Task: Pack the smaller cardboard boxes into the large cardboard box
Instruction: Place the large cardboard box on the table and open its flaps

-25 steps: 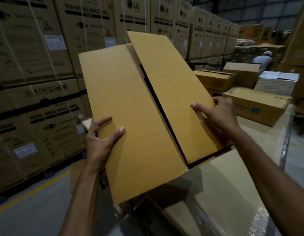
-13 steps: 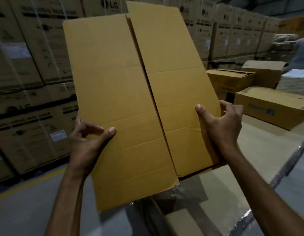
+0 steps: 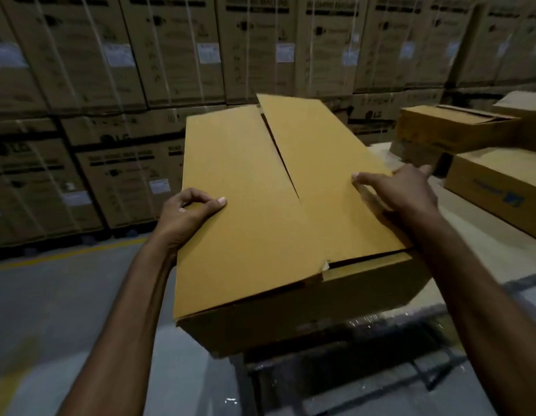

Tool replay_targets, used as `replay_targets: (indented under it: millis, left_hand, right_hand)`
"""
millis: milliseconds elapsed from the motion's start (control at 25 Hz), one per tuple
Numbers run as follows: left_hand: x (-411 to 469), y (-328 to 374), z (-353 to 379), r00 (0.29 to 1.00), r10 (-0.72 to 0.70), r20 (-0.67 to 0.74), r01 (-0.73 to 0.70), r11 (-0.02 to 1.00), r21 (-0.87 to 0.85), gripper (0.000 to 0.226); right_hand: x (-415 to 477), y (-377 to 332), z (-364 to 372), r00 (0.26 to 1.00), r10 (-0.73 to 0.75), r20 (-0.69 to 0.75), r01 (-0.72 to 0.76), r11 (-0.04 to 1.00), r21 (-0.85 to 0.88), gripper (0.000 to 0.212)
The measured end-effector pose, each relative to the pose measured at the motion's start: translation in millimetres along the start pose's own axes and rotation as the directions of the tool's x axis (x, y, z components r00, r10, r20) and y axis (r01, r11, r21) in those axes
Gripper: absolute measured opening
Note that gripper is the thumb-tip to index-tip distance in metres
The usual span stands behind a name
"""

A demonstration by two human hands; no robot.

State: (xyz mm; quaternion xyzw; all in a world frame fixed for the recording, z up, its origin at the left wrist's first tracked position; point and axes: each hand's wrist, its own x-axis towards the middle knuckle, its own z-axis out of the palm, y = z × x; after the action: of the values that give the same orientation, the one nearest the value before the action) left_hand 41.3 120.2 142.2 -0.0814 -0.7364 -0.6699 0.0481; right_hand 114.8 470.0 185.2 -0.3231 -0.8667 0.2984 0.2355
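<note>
A large plain cardboard box (image 3: 260, 313) sits in front of me at the near edge of a wrapped pallet surface, its two top flaps (image 3: 245, 187) lying nearly flat with a dark slit between them. My left hand (image 3: 185, 217) pinches the left flap's edge, thumb on top. My right hand (image 3: 401, 193) grips the right flap's outer edge, thumb on top and fingers spread. Smaller cardboard boxes stand to the right: one with a loose lid (image 3: 449, 133) and one with a blue logo (image 3: 500, 193).
A wall of stacked, strapped washing-machine cartons (image 3: 140, 70) fills the background. The grey floor with a yellow line (image 3: 65, 253) lies to the left. The pallet surface (image 3: 476, 247), covered in plastic wrap, extends right under the boxes.
The flaps, held up steeply a second ago, have swung down onto the box top. Both hands stayed on the flap edges and came down with them; the view tilted down.
</note>
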Motion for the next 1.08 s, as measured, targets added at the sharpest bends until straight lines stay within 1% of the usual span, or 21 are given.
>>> replay_targets:
  millis: [80, 200, 280, 480, 600, 800, 920, 1000, 1080]
  left_hand:
    - [-19, 3, 13, 0.998, -0.031, 0.05, 0.031, 0.999, 0.011, 0.025]
    - [-47, 3, 41, 0.995, -0.085, 0.055, 0.085, 0.996, 0.004, 0.026]
    - [-59, 7, 65, 0.994, -0.089, 0.068, 0.09, 0.996, -0.001, 0.026]
    - [-61, 16, 125, 0.994, -0.097, 0.043, 0.096, 0.995, 0.012, 0.028]
    - [-46, 17, 163, 0.995, -0.097, 0.005, 0.097, 0.993, 0.069, 0.031]
    - [-18, -3, 206, 0.982, -0.164, -0.098, 0.173, 0.98, 0.096, 0.028]
    - [-9, -30, 221, 0.965, -0.211, -0.152, 0.228, 0.969, 0.098, 0.027]
    - [0, -37, 226, 0.962, -0.217, -0.168, 0.242, 0.96, 0.141, 0.028]
    - [8, -36, 228, 0.963, -0.215, -0.164, 0.241, 0.957, 0.16, 0.034]
  right_hand:
    - [-3, 30, -8, 0.997, 0.054, 0.047, -0.053, 0.999, -0.009, 0.099]
    - [-1, 65, -25, 0.99, 0.112, 0.082, -0.112, 0.994, -0.003, 0.098]
    - [6, 86, -39, 0.988, 0.125, 0.088, -0.124, 0.992, -0.016, 0.095]
    - [52, 116, -59, 0.994, 0.071, 0.084, -0.072, 0.997, 0.008, 0.094]
    - [97, 133, -56, 0.992, 0.035, 0.124, -0.037, 0.999, 0.009, 0.093]
    - [162, 156, -26, 0.976, -0.026, 0.216, 0.025, 1.0, 0.009, 0.091]
    - [178, 171, 0, 0.953, -0.06, 0.296, 0.079, 0.996, -0.052, 0.087]
    - [187, 179, 15, 0.947, -0.071, 0.312, 0.1, 0.992, -0.078, 0.087]
    - [193, 180, 24, 0.945, -0.077, 0.318, 0.115, 0.988, -0.102, 0.089]
